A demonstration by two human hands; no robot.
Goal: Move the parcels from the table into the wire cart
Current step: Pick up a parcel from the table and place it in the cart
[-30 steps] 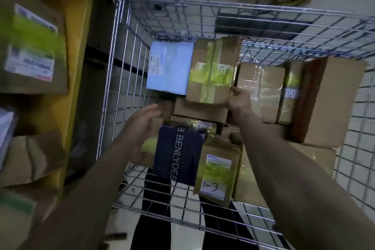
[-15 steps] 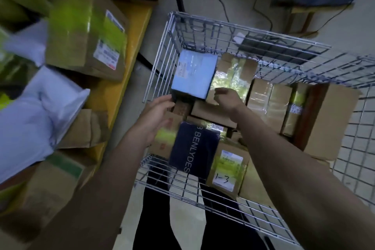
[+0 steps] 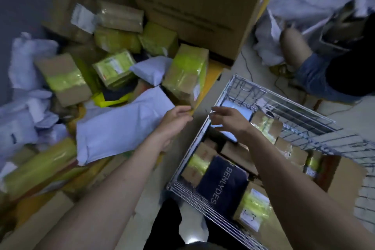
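The wire cart [image 3: 229,89] stands at the right, holding several cardboard boxes, a dark navy parcel [image 3: 222,185] and a pale blue flat box [image 3: 240,111]. On the yellow table [image 3: 212,76] at the left lies a heap of parcels. My left hand [image 3: 175,119] reaches over the table's edge, fingers loosely extended, next to a white mailer bag [image 3: 123,126] and just below a taped cardboard box [image 3: 185,72]. It holds nothing. My right hand [image 3: 229,121] hovers over the cart's left rim, fingers spread and empty.
A large brown carton [image 3: 194,4] stands at the back of the table. Another person's leg [image 3: 294,48] in denim shorts and white bags lie on the floor at the upper right. My own legs are below, between table and cart.
My view swung left from the cart to the table. My right hand let go of the box it placed in the cart and rose. My left hand moved out of the cart to the table's edge.
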